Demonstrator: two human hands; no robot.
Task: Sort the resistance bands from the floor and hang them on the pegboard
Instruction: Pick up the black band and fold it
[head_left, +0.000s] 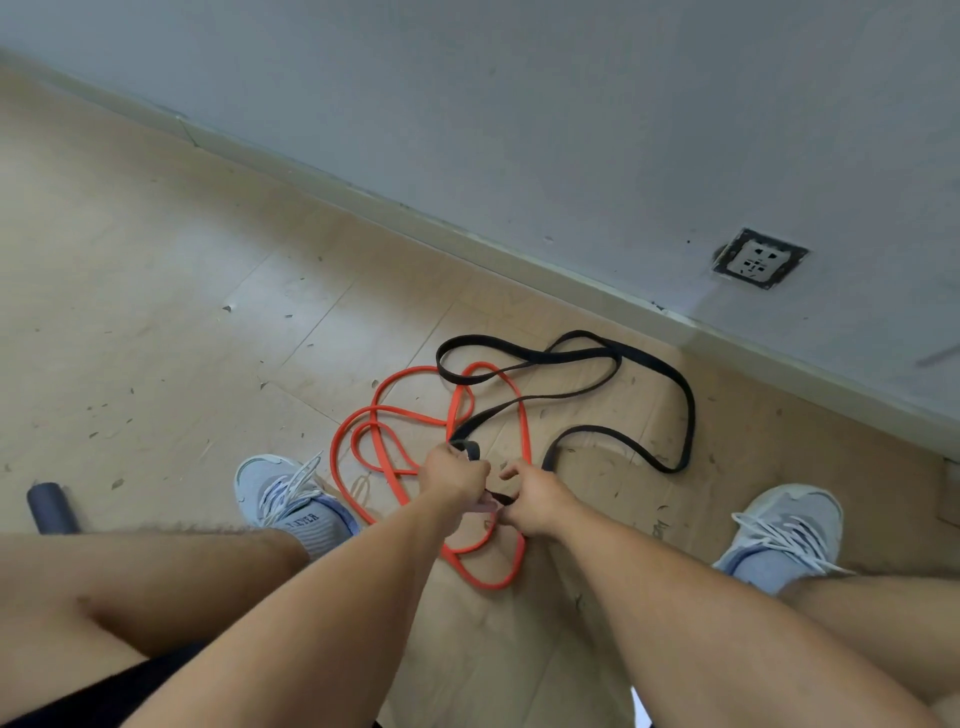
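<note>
Together, hands (491, 491) gripping black band (649, 364)

The stretch of the black band (571, 358) that runs between the left hand (453, 480) and the right hand (535, 501) is mostly covered by them, so how the fingers (511, 472) close on it cannot be made out. Part of the orange band (415, 415) passes out of sight under both forearms. The dark cylinder (51, 506) by the left shoe (291, 499) is hidden at its near end by the left leg, and the print on the sock is only partly readable.
</note>
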